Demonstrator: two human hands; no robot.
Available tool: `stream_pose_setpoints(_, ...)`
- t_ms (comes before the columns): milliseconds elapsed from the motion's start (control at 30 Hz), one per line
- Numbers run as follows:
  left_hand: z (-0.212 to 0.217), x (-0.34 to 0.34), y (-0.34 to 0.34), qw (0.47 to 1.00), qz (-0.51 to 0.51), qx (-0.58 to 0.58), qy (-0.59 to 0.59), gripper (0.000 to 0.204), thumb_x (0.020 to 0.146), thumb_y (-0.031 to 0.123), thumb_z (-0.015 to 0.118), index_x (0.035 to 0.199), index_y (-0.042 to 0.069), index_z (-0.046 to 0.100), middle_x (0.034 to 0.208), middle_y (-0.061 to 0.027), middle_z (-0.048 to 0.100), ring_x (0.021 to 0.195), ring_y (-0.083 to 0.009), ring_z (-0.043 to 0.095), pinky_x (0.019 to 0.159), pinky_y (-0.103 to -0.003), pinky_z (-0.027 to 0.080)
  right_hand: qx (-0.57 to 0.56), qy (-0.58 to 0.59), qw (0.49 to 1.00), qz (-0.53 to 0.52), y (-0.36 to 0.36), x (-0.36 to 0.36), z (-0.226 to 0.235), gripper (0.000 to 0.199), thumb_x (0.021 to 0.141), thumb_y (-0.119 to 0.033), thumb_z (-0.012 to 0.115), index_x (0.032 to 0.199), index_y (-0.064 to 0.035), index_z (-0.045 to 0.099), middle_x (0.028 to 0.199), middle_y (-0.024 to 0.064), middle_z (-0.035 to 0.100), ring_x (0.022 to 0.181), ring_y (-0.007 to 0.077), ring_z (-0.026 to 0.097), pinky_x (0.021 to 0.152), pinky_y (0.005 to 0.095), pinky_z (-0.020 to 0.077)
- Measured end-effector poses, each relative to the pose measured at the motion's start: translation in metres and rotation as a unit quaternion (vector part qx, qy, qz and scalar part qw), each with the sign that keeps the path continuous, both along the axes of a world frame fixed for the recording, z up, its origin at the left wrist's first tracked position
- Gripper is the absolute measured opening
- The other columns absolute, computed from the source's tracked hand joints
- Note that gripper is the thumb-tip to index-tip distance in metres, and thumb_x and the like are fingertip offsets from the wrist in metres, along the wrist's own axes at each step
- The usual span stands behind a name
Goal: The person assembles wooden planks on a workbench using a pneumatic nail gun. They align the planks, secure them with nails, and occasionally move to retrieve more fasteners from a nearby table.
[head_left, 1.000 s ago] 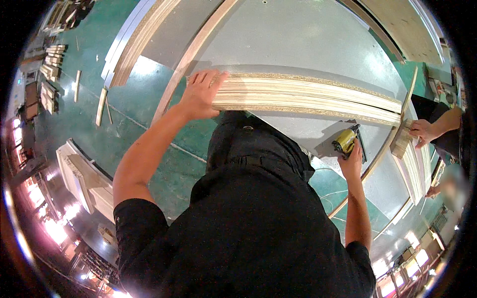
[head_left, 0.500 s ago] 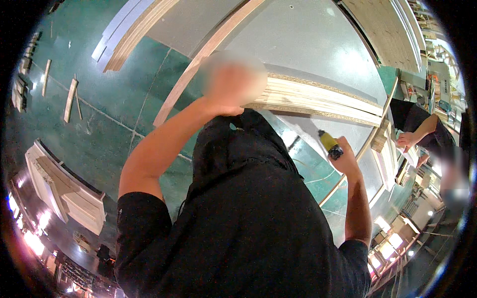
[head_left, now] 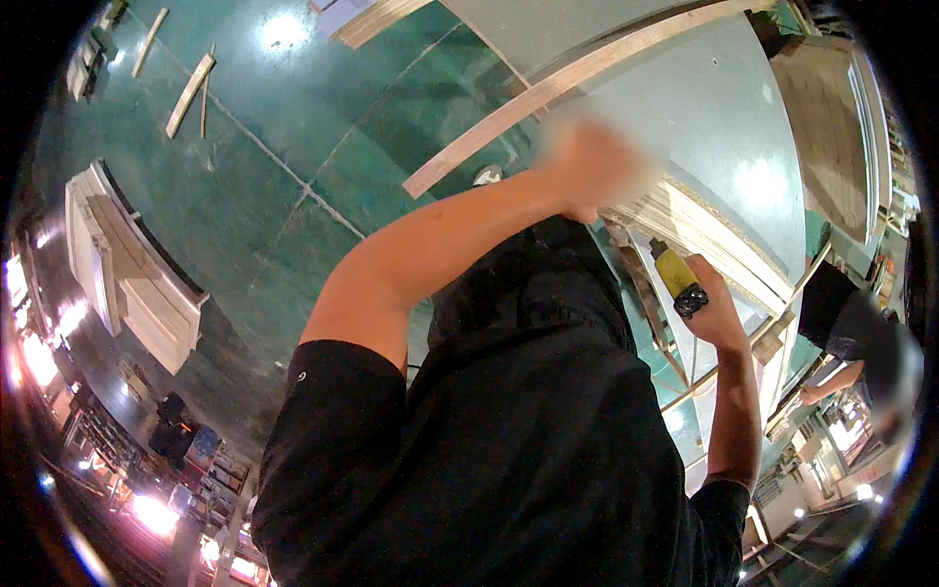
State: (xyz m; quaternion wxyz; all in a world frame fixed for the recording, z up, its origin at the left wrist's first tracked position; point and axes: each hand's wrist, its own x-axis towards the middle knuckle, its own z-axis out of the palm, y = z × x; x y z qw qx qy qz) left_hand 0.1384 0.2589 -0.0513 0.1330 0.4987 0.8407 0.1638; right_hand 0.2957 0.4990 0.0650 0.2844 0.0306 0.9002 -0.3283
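My right hand point(head_left: 719, 308) is closed around a yellow-and-black handheld tool point(head_left: 675, 274). The tool has a rounded body, a dark narrow tip and a black knobbly end; its exact kind is unclear. My left hand point(head_left: 592, 166) reaches across in front of me to the near end of a stack of pale wood strips point(head_left: 719, 230). It is blurred, so its fingers and any hold on the strips cannot be made out. The strips lie side by side on a grey panel surface point(head_left: 675, 88), right of my left hand. A long wooden batten point(head_left: 548, 93) runs along just beyond that hand.
Stacked boards point(head_left: 836, 137) stand at the far right. Another person point(head_left: 861, 342) works beyond the right end of the strips. A pile of cut panels point(head_left: 137, 274) rests at the left on the green floor point(head_left: 284, 127), with loose wood offcuts point(head_left: 191, 95) farther off.
The view has swung, so most things sit farther right in it. My left arm is stretched farther across to the right. The yellow-and-black tool stays in my right hand, now close beside the strips.
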Motion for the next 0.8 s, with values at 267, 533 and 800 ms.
stream_pose_setpoints(267,0.002,-0.004,-0.004,0.999,0.004,0.039,-0.008,0.092,0.054,0.036,0.089,0.134,0.009,0.052,0.137,-0.0124,0.052,0.129,-0.0305,0.047,0.109,-0.049,0.034,0.000,-0.022,0.997,0.076,0.014,-0.030,-0.006,0.030,0.077,-0.009,0.070,0.105,-0.0043,0.062,0.097,0.0183,0.063,0.093,0.0389,0.061,0.082,0.0418,0.0485)
stream_pose_setpoints(533,-0.025,0.002,0.003,0.996,0.023,0.083,0.009,0.090,0.052,0.030,0.089,0.131,0.008,0.053,0.136,-0.0118,0.050,0.128,-0.0313,0.047,0.107,-0.048,0.036,0.017,0.001,0.990,0.141,0.009,-0.057,-0.016,0.034,0.077,-0.014,0.074,0.108,-0.0055,0.062,0.101,0.0193,0.065,0.099,0.0409,0.062,0.085,0.0453,0.0501)
stream_pose_setpoints(800,-0.027,0.003,0.002,0.996,0.025,0.090,0.000,0.084,0.052,0.026,0.087,0.128,0.008,0.055,0.133,-0.0123,0.051,0.125,-0.0322,0.048,0.104,-0.049,0.037,0.035,-0.023,0.987,0.152,0.001,-0.068,-0.012,0.049,0.066,-0.006,0.082,0.109,-0.0025,0.060,0.100,0.0185,0.065,0.098,0.0382,0.063,0.087,0.0420,0.0498)
